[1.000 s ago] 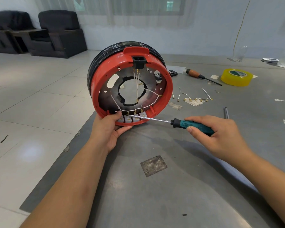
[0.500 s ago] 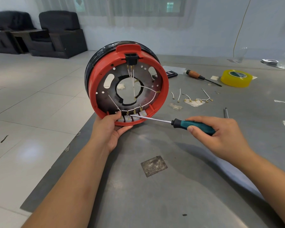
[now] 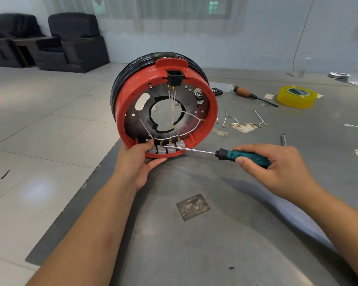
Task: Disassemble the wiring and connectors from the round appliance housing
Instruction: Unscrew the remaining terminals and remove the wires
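Upright on its edge at the near-left corner of the grey table (image 3: 225, 234), the round red housing (image 3: 212, 112) shows its open inside to the camera, with a black band behind the red rim. At its 12 o'clock sits a black socket (image 3: 174, 76), from which white wires (image 3: 172, 104) run down past the central hole to brass connectors on a row of grey terminal blocks (image 3: 166, 150) at 6 o'clock. The left hand (image 3: 136, 159) grasps the rim at about 7 o'clock, thumb inside by the blocks. The right hand (image 3: 277, 168) curls round the teal handle of a screwdriver (image 3: 242, 155), whose tip touches a connector at the blocks. Toward 2 o'clock from the housing lie loose wires (image 3: 247, 122), a brown-handled screwdriver (image 3: 252, 95) and a yellow tape roll (image 3: 297, 96).
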